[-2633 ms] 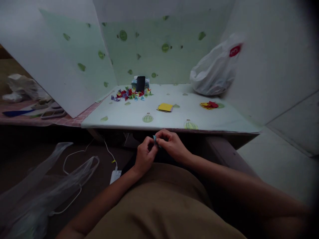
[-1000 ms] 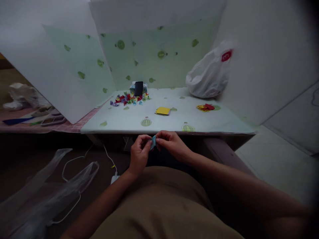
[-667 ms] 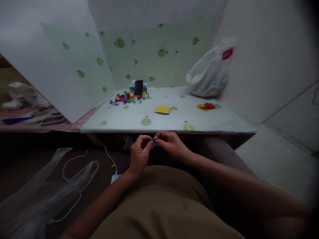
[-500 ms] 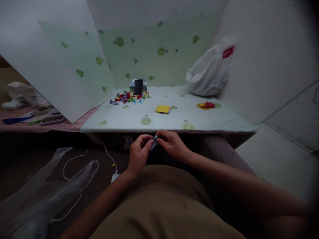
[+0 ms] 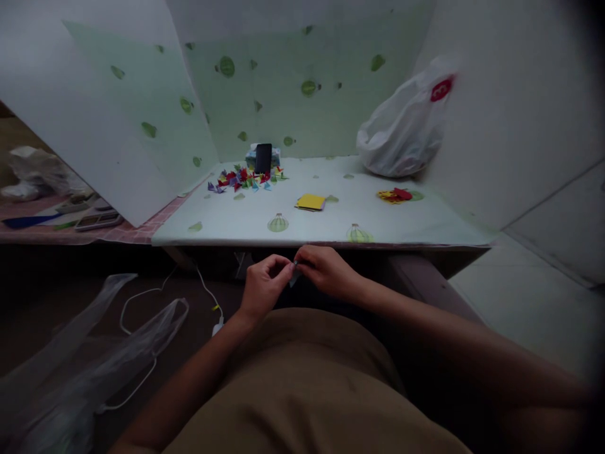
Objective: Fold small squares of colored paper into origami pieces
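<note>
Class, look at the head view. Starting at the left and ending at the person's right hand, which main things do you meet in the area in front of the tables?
Translucent plastic bag → white block with a cable running into it → left hand → small pale-blue paper → right hand.

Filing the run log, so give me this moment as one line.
left hand: pinching bluish paper; right hand: pinching same paper; table: folded papers, yellow-topped stack
</note>
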`<state>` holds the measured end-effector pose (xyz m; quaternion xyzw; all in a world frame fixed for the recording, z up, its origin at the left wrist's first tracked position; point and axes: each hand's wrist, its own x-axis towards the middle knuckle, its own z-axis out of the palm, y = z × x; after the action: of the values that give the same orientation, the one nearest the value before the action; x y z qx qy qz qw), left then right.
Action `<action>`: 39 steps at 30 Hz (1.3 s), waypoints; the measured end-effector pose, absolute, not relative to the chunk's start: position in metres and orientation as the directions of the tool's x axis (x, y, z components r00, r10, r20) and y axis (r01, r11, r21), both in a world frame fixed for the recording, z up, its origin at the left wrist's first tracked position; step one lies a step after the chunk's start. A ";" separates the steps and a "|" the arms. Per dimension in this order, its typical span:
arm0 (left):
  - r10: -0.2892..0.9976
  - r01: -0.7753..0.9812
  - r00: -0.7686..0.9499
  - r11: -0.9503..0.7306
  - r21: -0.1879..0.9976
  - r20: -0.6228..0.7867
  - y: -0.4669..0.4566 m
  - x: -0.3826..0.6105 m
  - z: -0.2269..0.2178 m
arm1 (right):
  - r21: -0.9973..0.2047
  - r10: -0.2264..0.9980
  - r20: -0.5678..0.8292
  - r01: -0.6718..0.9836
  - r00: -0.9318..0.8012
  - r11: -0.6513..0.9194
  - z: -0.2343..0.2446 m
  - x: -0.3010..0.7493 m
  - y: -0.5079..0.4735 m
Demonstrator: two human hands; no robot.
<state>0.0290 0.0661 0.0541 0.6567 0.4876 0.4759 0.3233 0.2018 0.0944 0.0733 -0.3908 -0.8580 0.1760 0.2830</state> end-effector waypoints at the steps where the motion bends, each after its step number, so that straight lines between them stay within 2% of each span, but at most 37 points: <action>1: 0.945 0.353 0.082 -0.325 0.878 0.316 0.066 0.029 0.054 | -0.510 0.767 0.343 0.578 -0.542 0.637 0.073 0.202 0.095; 7: 0.941 0.403 0.108 -0.337 0.851 0.321 0.068 0.029 0.052 | -0.478 0.764 0.309 0.602 -0.567 0.640 0.073 0.203 0.095; 12: 0.949 0.358 0.113 -0.314 0.879 0.294 0.070 0.028 0.050 | -0.516 0.767 0.320 0.576 -0.556 0.633 0.072 0.203 0.095; 15: 0.956 0.309 0.092 -0.294 0.904 0.280 0.070 0.029 0.050 | -0.538 0.781 0.375 0.569 -0.499 0.622 0.071 0.203 0.093; 20: 0.942 0.297 0.030 -0.328 0.897 0.334 0.066 0.033 0.050 | -0.483 0.764 0.476 0.597 -0.436 0.641 0.071 0.201 0.088; 26: 0.883 0.381 -0.017 -0.428 0.820 0.469 0.063 0.037 0.045 | -0.606 0.778 0.502 0.487 -0.379 0.629 0.071 0.197 0.084; 31: 0.820 0.461 0.011 -0.512 0.725 0.572 0.062 0.037 0.043 | -0.753 0.851 0.417 0.402 -0.319 0.520 0.070 0.195 0.083; 35: 0.813 0.488 0.029 -0.520 0.701 0.582 0.061 0.038 0.042 | -0.789 0.877 0.379 0.391 -0.296 0.473 0.070 0.193 0.082; 39: 0.842 0.470 0.007 -0.479 0.742 0.539 0.061 0.039 0.041 | -0.816 0.892 0.353 0.373 -0.282 0.441 0.071 0.192 0.080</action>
<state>0.0392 0.0608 0.0410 0.6865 0.4777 0.5179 0.1797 0.1922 0.0800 0.0705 -0.4282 -0.7384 0.3098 0.4189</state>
